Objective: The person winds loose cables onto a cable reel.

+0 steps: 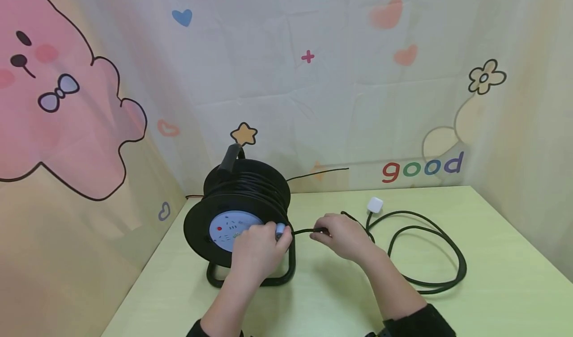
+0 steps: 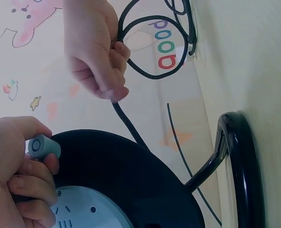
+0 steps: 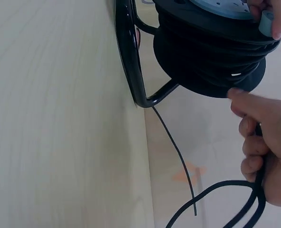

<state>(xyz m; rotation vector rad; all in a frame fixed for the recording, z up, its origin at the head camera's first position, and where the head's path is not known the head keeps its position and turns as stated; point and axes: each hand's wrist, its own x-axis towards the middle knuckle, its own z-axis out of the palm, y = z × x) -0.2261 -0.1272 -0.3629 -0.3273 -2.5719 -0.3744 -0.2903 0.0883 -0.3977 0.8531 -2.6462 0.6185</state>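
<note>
A black cable reel [image 1: 197, 230] stands on a black tubular frame, with black cable [image 1: 250, 182] wound round its drum. Its front flange carries a pale blue socket panel [image 1: 224, 227] with a small red dot. My left hand [image 1: 256, 250] grips the light blue knob [image 2: 44, 147] near the flange's edge, fingers curled beside it. To the right of the reel, my right hand [image 1: 343, 236] holds the black cable [image 1: 304, 231] that runs off the drum. In the right wrist view, curled fingers [image 3: 254, 146] wrap that cable and its slack hangs below the hand.
Loose cable loops [image 1: 463, 265] lie on the pale table [image 1: 506, 257] at the right, ending in a white plug [image 1: 375, 205]. Behind the reel, a thin dark cord [image 1: 318, 173] sticks out to the right. A printed curtain [image 1: 268, 68] hangs along the table's back edge.
</note>
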